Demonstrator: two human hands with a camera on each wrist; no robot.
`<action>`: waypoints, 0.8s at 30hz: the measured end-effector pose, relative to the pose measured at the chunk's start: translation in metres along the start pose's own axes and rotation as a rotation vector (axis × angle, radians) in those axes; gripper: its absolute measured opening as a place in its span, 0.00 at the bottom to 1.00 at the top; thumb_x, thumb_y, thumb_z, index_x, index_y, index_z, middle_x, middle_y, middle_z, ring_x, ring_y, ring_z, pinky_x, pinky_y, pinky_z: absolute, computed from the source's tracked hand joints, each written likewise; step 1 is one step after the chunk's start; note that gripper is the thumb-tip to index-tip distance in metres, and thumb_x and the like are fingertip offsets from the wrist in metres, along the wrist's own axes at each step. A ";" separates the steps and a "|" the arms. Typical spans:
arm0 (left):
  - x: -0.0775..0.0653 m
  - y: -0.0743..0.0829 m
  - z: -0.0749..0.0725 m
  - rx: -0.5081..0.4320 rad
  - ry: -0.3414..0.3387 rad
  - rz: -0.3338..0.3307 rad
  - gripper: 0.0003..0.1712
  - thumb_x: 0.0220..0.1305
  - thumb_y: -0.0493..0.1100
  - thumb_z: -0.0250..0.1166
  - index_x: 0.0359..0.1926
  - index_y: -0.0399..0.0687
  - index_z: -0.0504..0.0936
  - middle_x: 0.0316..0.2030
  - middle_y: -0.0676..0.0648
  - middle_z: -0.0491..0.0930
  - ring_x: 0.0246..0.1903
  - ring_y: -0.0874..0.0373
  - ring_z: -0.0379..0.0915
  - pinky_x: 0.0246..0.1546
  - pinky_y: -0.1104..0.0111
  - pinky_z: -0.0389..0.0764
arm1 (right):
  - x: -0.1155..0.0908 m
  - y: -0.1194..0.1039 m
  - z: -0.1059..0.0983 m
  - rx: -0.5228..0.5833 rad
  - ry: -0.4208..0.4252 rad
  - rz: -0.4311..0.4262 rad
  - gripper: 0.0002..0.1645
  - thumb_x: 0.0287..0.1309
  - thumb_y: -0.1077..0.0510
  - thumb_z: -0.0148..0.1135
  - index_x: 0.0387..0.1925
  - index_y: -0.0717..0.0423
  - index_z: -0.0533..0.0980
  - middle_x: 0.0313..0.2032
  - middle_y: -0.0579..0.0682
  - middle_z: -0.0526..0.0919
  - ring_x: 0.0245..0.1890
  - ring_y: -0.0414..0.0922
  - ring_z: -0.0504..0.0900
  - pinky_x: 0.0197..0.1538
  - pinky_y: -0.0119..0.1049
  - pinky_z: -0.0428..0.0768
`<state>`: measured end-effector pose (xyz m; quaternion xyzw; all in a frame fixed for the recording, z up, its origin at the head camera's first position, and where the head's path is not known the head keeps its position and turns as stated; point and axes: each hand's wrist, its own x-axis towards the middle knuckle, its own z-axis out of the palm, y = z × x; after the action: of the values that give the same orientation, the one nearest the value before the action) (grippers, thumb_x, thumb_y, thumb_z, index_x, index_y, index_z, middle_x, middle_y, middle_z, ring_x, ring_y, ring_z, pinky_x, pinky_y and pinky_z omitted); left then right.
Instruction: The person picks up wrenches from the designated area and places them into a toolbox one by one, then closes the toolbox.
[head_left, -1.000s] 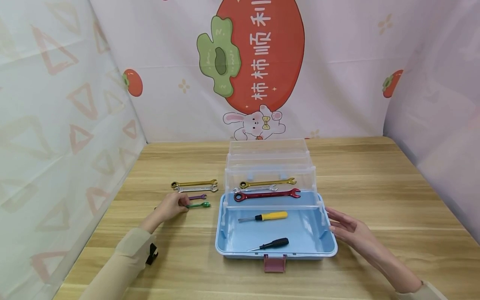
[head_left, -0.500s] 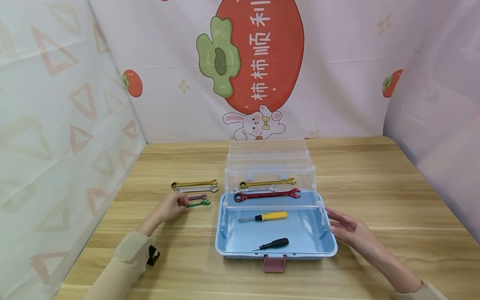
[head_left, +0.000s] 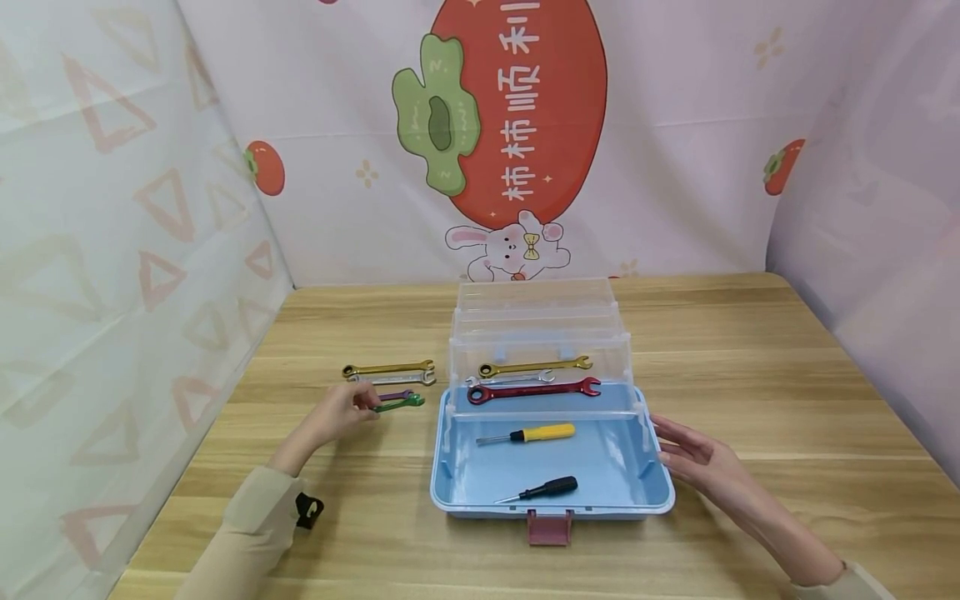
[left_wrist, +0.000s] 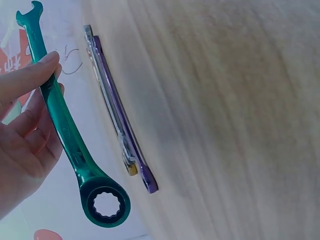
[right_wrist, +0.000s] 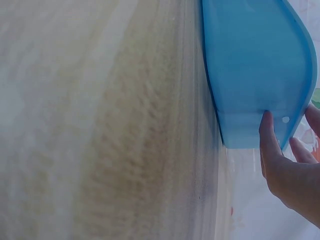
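Note:
My left hand (head_left: 341, 417) pinches a green ratcheting combination wrench (left_wrist: 67, 125) by its shaft between thumb and fingers. In the left wrist view its ring end hangs low and its forked end points up. Just beyond lie a purple wrench (head_left: 397, 395), a silver wrench (head_left: 401, 378) and a gold wrench (head_left: 386, 367) on the table. My right hand (head_left: 712, 467) touches the right end of a blue toolbox (right_wrist: 255, 65), fingers lightly bent against its wall. A yellow-handled screwdriver (head_left: 549, 432) and a black-handled screwdriver (head_left: 558, 486) lie inside the box.
Clear tiered trays (head_left: 540, 321) stand raised behind the toolbox. They hold a gold wrench (head_left: 536, 366), a silver wrench (head_left: 517, 379) and a red wrench (head_left: 536, 390). A mauve latch (head_left: 550, 527) hangs at the front. Printed cloth (head_left: 330, 225) encloses the wooden table (head_left: 787, 375).
My left hand has lifted the green wrench slightly, and its forked end has swung up and to the right. My right hand and the toolbox have stayed in place.

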<state>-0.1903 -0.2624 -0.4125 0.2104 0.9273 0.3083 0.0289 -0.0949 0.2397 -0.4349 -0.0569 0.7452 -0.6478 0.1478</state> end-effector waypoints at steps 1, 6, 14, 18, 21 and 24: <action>0.000 0.001 0.000 0.002 -0.001 0.002 0.09 0.44 0.28 0.66 0.23 0.44 0.76 0.25 0.51 0.76 0.27 0.60 0.69 0.28 0.71 0.73 | 0.000 0.000 0.000 0.001 -0.002 -0.005 0.35 0.59 0.60 0.52 0.64 0.65 0.51 0.58 0.54 0.65 0.48 0.30 0.73 0.46 0.25 0.72; 0.002 0.007 -0.003 -0.008 0.002 0.021 0.08 0.45 0.28 0.66 0.24 0.43 0.76 0.24 0.51 0.76 0.26 0.61 0.68 0.27 0.71 0.72 | 0.000 0.000 0.001 -0.007 0.004 0.004 0.35 0.59 0.59 0.52 0.64 0.65 0.51 0.60 0.64 0.60 0.47 0.29 0.73 0.46 0.25 0.72; 0.003 0.018 -0.010 -0.055 -0.014 0.021 0.06 0.46 0.28 0.65 0.25 0.40 0.77 0.25 0.50 0.77 0.25 0.60 0.68 0.25 0.71 0.72 | 0.000 0.000 0.001 -0.002 0.002 -0.002 0.35 0.59 0.59 0.52 0.64 0.66 0.51 0.60 0.68 0.57 0.47 0.30 0.73 0.46 0.25 0.72; 0.004 0.023 -0.013 -0.049 -0.011 0.049 0.05 0.46 0.29 0.65 0.25 0.40 0.78 0.24 0.50 0.77 0.25 0.61 0.69 0.25 0.71 0.73 | 0.000 0.000 0.001 0.003 0.007 -0.008 0.35 0.59 0.60 0.52 0.63 0.66 0.52 0.59 0.59 0.63 0.47 0.30 0.73 0.46 0.26 0.73; 0.006 0.028 -0.014 -0.047 -0.002 0.061 0.05 0.46 0.29 0.66 0.26 0.40 0.79 0.24 0.51 0.77 0.24 0.61 0.69 0.24 0.71 0.73 | 0.000 0.001 0.002 0.003 0.020 -0.008 0.35 0.58 0.60 0.53 0.63 0.66 0.52 0.57 0.52 0.67 0.47 0.30 0.73 0.46 0.26 0.73; 0.007 0.033 -0.015 -0.045 0.007 0.070 0.05 0.45 0.30 0.66 0.25 0.41 0.79 0.23 0.51 0.77 0.24 0.61 0.69 0.24 0.71 0.73 | 0.000 0.001 0.002 -0.001 0.027 -0.006 0.35 0.58 0.60 0.54 0.63 0.66 0.53 0.57 0.53 0.67 0.47 0.29 0.73 0.45 0.27 0.73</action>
<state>-0.1876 -0.2442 -0.3801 0.2408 0.9123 0.3305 0.0197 -0.0945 0.2379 -0.4358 -0.0506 0.7471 -0.6487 0.1358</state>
